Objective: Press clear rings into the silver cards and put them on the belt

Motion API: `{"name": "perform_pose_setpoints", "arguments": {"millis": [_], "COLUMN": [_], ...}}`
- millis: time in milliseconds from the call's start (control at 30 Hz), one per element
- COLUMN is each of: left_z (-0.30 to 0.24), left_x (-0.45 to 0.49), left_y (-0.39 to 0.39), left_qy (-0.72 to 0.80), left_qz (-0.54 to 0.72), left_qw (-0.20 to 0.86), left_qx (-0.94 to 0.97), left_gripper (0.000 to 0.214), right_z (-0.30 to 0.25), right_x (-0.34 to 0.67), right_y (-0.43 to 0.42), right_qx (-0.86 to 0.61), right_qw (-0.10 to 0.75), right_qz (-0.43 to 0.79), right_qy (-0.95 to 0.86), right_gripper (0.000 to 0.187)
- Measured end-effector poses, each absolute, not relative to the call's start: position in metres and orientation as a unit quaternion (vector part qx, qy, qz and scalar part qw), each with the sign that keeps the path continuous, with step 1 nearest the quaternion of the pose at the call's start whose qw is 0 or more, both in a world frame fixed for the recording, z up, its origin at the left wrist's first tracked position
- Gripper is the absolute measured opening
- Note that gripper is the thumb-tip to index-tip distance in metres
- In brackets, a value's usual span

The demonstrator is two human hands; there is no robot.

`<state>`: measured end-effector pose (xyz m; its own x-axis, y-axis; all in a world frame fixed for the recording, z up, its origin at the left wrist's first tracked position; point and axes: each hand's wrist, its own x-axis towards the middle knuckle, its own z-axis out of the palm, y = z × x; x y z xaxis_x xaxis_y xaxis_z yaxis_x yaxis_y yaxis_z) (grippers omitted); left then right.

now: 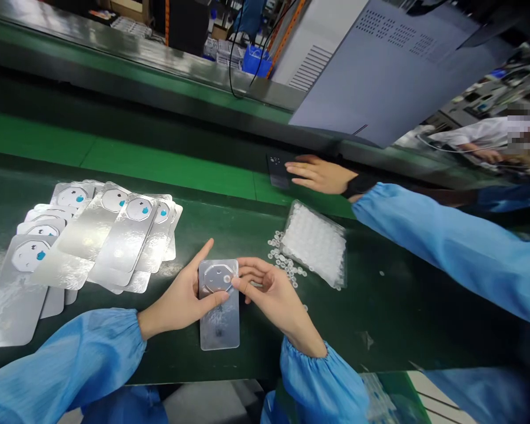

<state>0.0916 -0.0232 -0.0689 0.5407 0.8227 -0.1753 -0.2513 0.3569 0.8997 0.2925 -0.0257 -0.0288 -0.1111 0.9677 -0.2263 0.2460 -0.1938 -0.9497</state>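
Note:
In front of me lies a silver rounded rectangular panel (219, 330) with an octagonal cut outline and small holes near its top. My left hand (179, 300) holds its left side, the thumb across the front and the index finger stretched up. At the right edge, my right hand (278, 297) is closed, thumb on the front and fingers partly hidden by the panel's edge. Beside that thumb sits a small whitish ring (227, 278) on the panel. To the right, loose translucent rings (285, 262) lie scattered by a clear bag of white pieces (315, 244).
Overlapping silver panels (121, 241), several with blue dots, cover the bench's left side. Beyond the bench runs a green conveyor belt (181, 165). A co-worker's hand (320, 175) touches a dark plate (277, 171) there. A grey metal cabinet (388, 70) overhangs the far right.

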Motion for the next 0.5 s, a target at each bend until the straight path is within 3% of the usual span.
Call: {"name": "perform_pose_setpoints", "arguments": {"millis": [233, 400, 500], "left_z": [-0.070, -0.068, -0.068], "left_x": [0.091, 0.091, 0.093], "left_y": [-0.020, -0.020, -0.022], "left_qy": [0.341, 0.353, 0.347], "left_qz": [0.361, 0.359, 0.360], "left_qw": [0.737, 0.739, 0.733], "left_qx": [0.459, 0.448, 0.461], "left_gripper": [0.083, 0.077, 0.080], "right_z": [-0.034, -0.041, -0.050], "right_x": [0.290, 0.280, 0.277], "right_y": [-0.029, -0.042, -0.050], "right_qx": [-0.571, -0.570, -0.536], "right_qw": [0.326, 0.417, 0.395], "right_qz": [0.501, 0.235, 0.108], "right_qy": [-0.563, -0.667, -0.738], "right_gripper": [0.035, 0.023, 0.023]}}
